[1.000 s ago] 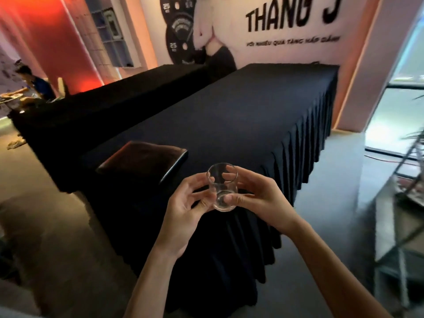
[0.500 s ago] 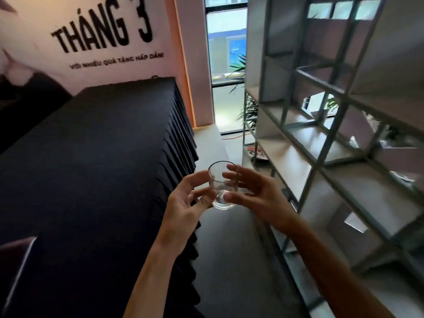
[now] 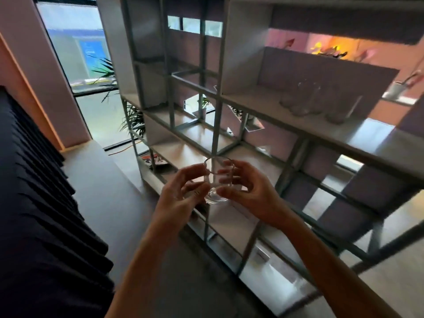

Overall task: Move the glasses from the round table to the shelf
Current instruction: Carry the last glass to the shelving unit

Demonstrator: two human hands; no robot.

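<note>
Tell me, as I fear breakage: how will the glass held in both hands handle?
The glass looks thin and smooth, so probably fragile and slippery; the left hand and right hand pinch it. Short with a thick base, it likely stands steady on the shelf.

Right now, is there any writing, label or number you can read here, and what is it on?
No text here can be read.
Blue sign beyond the window: lettering too blurred to read.
Glass: clear, no label or print shows.
</note>
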